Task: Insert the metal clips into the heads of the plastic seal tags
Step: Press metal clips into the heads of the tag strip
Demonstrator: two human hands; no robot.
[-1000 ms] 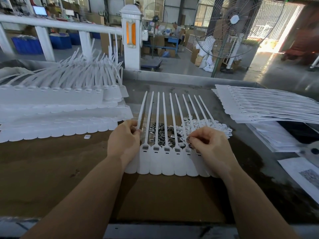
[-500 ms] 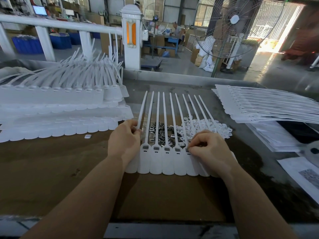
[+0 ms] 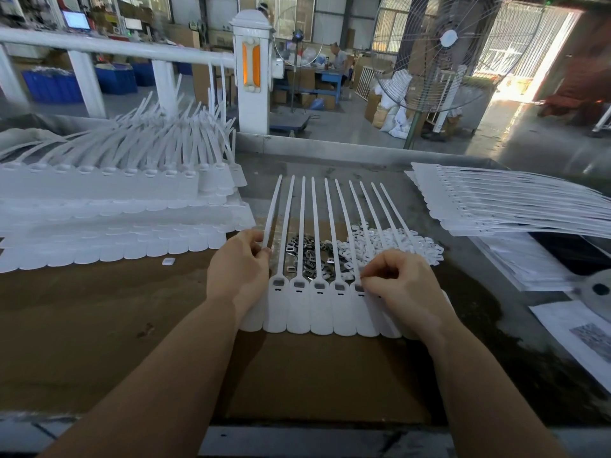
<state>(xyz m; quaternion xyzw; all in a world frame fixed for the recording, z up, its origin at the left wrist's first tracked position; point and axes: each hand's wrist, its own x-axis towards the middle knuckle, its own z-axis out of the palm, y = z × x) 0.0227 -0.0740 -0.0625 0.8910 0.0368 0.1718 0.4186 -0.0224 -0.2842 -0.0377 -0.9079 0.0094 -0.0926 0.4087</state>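
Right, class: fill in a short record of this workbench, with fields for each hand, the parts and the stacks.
left hand: pinches leftmost strap of the tag strip
right hand: fingertips at a tag head
metal clips: loose pile behind the heads
white pieces: pile right of clips
left stack: tags, straps raised
right stack: tags lying flat

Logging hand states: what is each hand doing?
Left hand: pinches the leftmost strap.
Right hand: fingertips pinched at a tag head; clip not visible.
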